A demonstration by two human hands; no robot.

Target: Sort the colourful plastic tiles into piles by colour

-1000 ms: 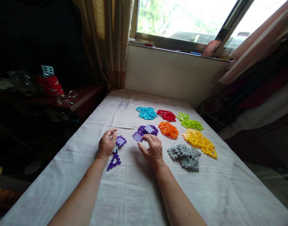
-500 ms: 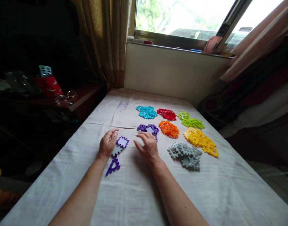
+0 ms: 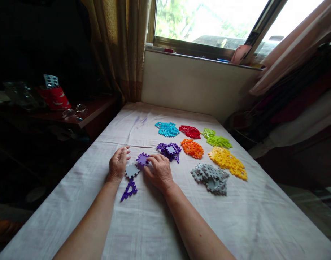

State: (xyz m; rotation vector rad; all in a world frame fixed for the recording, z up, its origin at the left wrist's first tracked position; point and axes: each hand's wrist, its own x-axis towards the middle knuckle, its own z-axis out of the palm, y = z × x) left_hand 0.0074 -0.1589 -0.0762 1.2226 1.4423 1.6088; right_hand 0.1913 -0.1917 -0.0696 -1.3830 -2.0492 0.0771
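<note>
My right hand (image 3: 160, 172) has its thumb and fingers closed on the right edge of a purple square interlocking tile (image 3: 142, 159), which looks tilted just above the sheet. Loosely curved, with fingertips apart, my left hand (image 3: 118, 165) is at the left of a grey square tile (image 3: 132, 171); I see nothing in it. A purple triangular tile (image 3: 129, 190) with an opening in it lies at the grey tile's near corner. Beyond my right hand is a pile of purple tiles (image 3: 170, 149).
Sorted tile piles lie right and behind: blue (image 3: 167, 129), red (image 3: 190, 131), lime green (image 3: 218, 141), orange (image 3: 192, 148), yellow (image 3: 228, 163) and grey (image 3: 210, 177). At left, glasses (image 3: 74, 111) and a red container (image 3: 55, 98) stand on a dark desk (image 3: 92, 112).
My right hand has moved left from beside the purple pile to the purple square tile. That tile has turned and shifted up, showing more of the grey one. My left hand has drawn slightly left.
</note>
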